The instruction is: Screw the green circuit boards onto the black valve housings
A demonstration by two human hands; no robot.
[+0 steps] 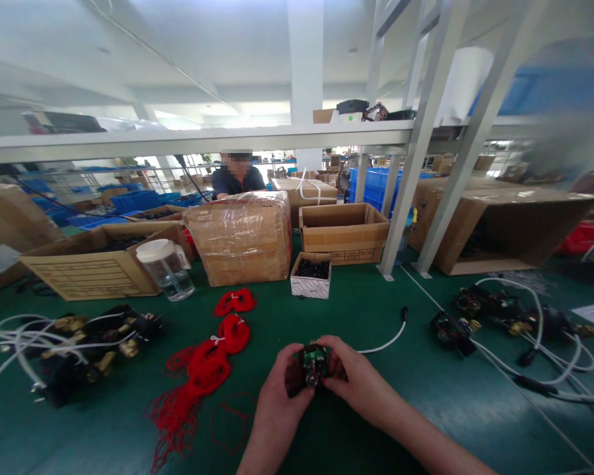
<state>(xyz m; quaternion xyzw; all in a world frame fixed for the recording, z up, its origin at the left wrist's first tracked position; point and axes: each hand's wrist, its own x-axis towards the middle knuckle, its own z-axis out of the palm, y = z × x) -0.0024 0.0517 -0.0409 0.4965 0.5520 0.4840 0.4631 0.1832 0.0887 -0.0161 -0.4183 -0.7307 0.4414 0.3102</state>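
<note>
Between my hands, just above the green table, is a small black device (313,359) with a green circuit board and a round metal part showing. My left hand (284,389) grips its left side, thumb at the bottom. My right hand (349,373) closes on its right side, fingertips at the top and near the lower edge. A white cable (383,344) with a black plug runs out to the right from behind my right hand. Bundles of red wire (208,366) lie left of my hands, some tied with white. My fingers hide part of the device.
Similar devices with brass fittings and white cables lie in a left pile (79,349) and a right pile (515,316). Behind stand a small box of black parts (311,287), a wrapped carton (242,244), a plastic jug (171,274) and shelf posts (403,198). A person (237,177) is across the table.
</note>
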